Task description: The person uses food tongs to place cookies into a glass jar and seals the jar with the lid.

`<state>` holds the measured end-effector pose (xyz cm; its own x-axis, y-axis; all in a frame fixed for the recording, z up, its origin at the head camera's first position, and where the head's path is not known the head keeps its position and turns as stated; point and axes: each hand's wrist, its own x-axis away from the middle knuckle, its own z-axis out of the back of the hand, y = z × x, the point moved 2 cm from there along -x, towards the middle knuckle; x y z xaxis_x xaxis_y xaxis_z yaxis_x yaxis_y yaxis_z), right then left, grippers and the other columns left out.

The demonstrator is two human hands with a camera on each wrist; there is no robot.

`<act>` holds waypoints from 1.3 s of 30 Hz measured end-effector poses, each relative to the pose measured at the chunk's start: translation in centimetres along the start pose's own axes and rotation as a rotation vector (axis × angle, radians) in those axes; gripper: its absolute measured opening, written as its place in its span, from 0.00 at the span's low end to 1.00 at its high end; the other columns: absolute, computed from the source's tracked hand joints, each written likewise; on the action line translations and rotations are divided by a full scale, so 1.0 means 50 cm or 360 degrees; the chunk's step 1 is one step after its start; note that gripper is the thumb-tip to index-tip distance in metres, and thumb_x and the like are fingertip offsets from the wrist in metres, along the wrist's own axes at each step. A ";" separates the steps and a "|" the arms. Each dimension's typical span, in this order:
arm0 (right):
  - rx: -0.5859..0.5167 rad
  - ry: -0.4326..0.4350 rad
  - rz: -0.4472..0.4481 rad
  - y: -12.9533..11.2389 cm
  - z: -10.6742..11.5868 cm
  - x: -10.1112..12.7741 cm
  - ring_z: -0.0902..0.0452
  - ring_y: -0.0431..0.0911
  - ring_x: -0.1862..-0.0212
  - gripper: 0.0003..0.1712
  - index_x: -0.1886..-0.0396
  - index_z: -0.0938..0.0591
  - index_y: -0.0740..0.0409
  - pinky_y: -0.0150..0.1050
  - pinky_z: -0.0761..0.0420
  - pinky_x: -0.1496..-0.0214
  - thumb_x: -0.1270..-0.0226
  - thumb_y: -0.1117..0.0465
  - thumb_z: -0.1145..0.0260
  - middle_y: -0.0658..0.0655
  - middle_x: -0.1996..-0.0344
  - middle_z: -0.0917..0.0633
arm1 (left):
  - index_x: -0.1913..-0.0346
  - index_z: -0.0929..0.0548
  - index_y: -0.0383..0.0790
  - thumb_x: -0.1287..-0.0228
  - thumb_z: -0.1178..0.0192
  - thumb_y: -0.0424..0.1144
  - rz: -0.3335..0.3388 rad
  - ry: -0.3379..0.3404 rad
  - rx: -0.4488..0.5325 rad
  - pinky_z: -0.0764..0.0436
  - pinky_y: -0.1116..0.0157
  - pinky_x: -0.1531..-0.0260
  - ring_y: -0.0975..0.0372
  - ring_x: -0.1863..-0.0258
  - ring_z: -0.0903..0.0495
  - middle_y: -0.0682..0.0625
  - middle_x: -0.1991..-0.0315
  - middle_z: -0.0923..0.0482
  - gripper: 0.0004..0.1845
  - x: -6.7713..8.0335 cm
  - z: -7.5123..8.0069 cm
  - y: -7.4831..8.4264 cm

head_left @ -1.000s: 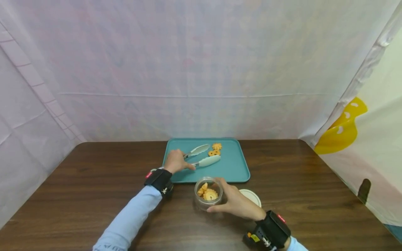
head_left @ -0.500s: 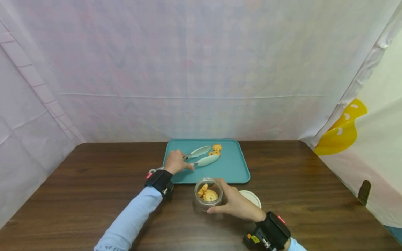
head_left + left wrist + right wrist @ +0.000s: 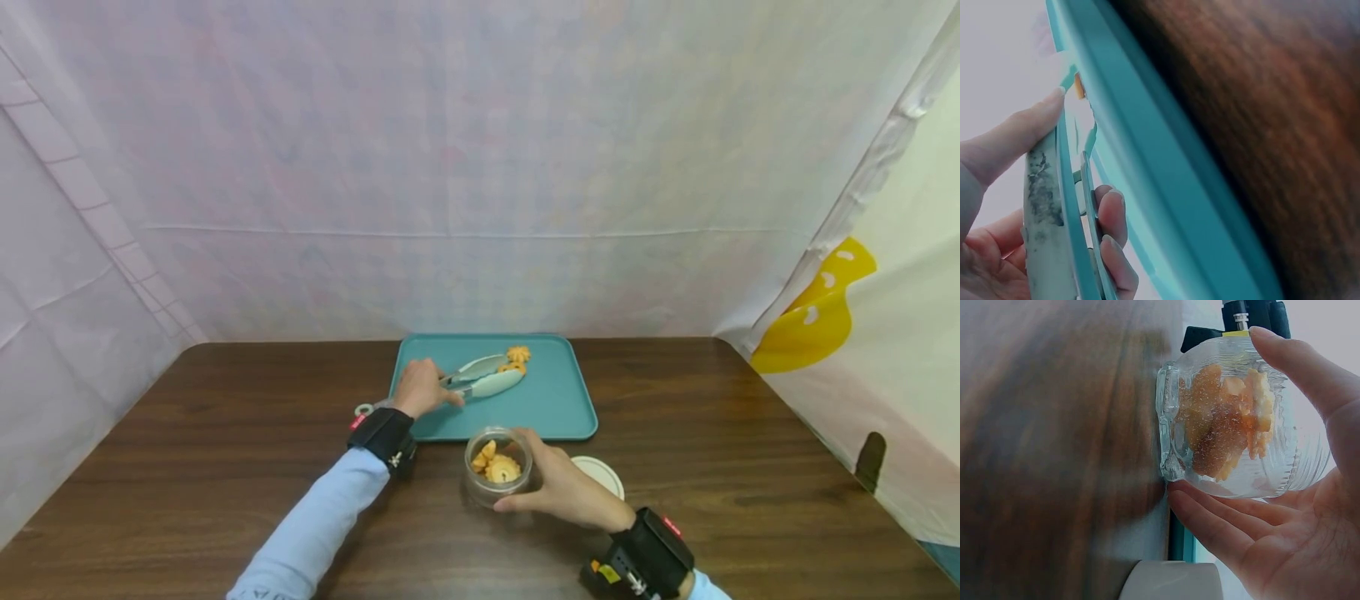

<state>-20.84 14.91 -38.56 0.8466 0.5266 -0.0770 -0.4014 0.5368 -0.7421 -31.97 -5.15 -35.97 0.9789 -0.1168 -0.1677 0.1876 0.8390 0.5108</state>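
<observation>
Gripping with my left hand (image 3: 420, 388): tongs (image 3: 480, 377), fingers curled round them, mid-frame on the tray (image 3: 555, 408).
My right hand (image 3: 558, 487): cupping the jar (image 3: 497, 465) of cookies (image 3: 495, 462), lower centre.

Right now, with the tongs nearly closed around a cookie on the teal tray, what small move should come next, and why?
Probably squeeze and lift: the left hand grips the metal tongs with pale tips, whose tips flank an orange flower-shaped cookie on the teal plastic tray. The right hand steadies the open glass jar nearby.
</observation>
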 end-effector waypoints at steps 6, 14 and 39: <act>-0.0002 -0.0002 -0.0012 0.001 0.000 0.000 0.30 0.49 0.46 0.48 0.37 0.42 0.54 0.46 0.30 0.48 0.54 0.41 0.32 0.58 0.46 0.28 | 0.80 0.16 0.33 0.66 0.26 0.43 -0.0003 0.0019 0.0002 0.48 0.70 0.85 0.65 0.87 0.49 0.54 0.90 0.45 0.15 0.000 -0.002 -0.004; 0.0020 0.0010 0.0012 0.000 0.000 0.001 0.30 0.49 0.46 0.48 0.37 0.42 0.53 0.47 0.30 0.49 0.55 0.41 0.32 0.58 0.45 0.28 | 0.68 0.14 0.33 0.65 0.26 0.43 -0.0010 0.0058 -0.0028 0.42 0.70 0.85 0.63 0.84 0.41 0.50 0.84 0.26 0.20 0.002 0.002 -0.012; 0.0052 0.0009 -0.0012 0.003 0.002 0.001 0.31 0.49 0.45 0.50 0.36 0.43 0.53 0.46 0.30 0.48 0.55 0.39 0.33 0.57 0.44 0.29 | 0.58 0.17 0.33 0.61 0.28 0.44 -0.0122 -0.0021 0.0111 0.33 0.70 0.78 0.61 0.77 0.26 0.41 0.68 0.18 0.25 0.040 0.051 -0.056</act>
<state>-20.89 15.07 -38.60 0.8517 0.5186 -0.0753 -0.4060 0.5622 -0.7205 -30.35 -9.09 -35.60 0.9623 -0.1867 -0.1977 0.2669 0.7885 0.5542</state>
